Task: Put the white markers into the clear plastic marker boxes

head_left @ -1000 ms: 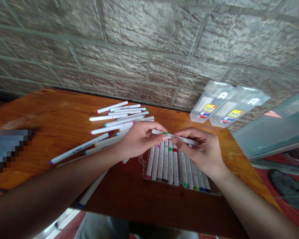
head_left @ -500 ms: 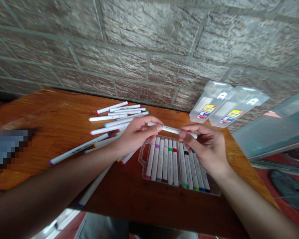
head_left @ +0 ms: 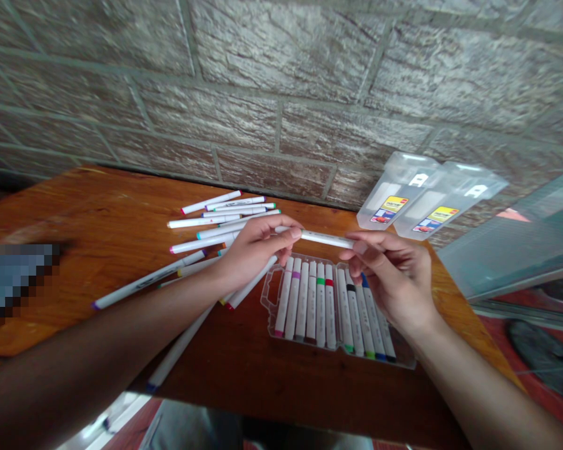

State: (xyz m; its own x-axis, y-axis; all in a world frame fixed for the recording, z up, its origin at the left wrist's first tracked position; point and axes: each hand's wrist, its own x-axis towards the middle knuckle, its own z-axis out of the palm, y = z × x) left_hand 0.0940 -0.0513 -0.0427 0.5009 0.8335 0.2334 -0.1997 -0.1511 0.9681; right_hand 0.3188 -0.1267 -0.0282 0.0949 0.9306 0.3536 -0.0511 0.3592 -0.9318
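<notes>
Since a second ago I've raised the marker [head_left: 326,239] a little towards the table's far edge, and my right hand [head_left: 396,275] has drawn outward along it, leaving more of the white barrel bare between my hands. The green band that showed near its left end is now out of sight at my left fingers.

My left hand [head_left: 260,247] is pinched on the left end, thumb against forefinger. My right has the other end between thumb and fingertips, nearly closed, the lower fingers curled loosely beneath. The marker lies almost level in the air, just beyond the clear tray [head_left: 406,361].

That tray sits on the wooden table [head_left: 98,225], right of the middle and near the edge closest to me. Six markers lie side by side in its left half, and at least five in the right, some partly behind my right fingers.

To the left, a loose spread of markers [head_left: 206,242] reaches back near the far edge, some hidden by my left hand. A blue-ended marker [head_left: 181,348] slants down to the near edge. Two translucent cases [head_left: 396,187] stand side by side in the far right corner, by the stone wall [head_left: 244,87].
</notes>
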